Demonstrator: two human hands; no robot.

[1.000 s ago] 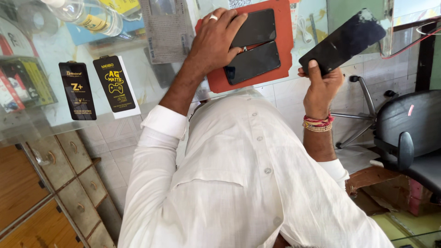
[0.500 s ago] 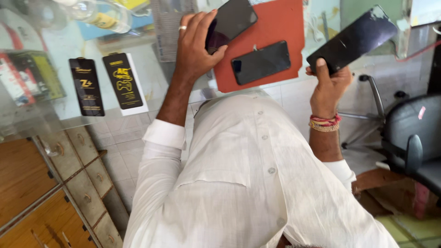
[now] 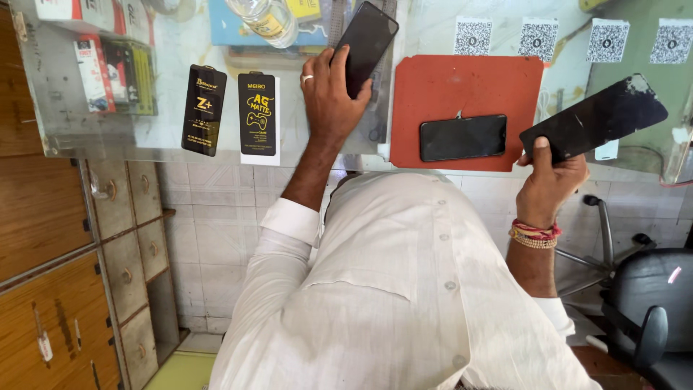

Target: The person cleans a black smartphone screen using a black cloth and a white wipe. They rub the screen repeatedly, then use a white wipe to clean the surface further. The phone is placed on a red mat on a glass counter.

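Since the earlier frames, we are carrying the dark phone (image 3: 367, 45) further toward the upper middle of the frame, clear of the red mat (image 3: 469, 90), while the black glass panel (image 3: 593, 119) is staying raised at the right.

Our left hand (image 3: 330, 101) is closing around the phone's lower end, thumb on the dark face, fingers wrapped behind. From this grip the phone's long axis is running up and slightly right. It is tilting over the glass counter (image 3: 166, 137), just beside a clear bottle (image 3: 268, 18).

Our right hand (image 3: 550, 184) is pinching the left end of the glass panel, thumb on top, fingers beneath. From the grip the panel's long axis is rising toward the upper right of the frame.

Between the two hands, a second phone (image 3: 463, 137) is lying flat on the mat, long axis horizontal. We are judging the right hand the nearer one to it; the left is well apart, up and to the left.

Our left forearm is reaching up the frame, sleeve cuffed. Our right forearm is standing nearly vertical, bracelets (image 3: 533, 235) at the wrist. Two black packets (image 3: 231, 112) are lying at the upper left.
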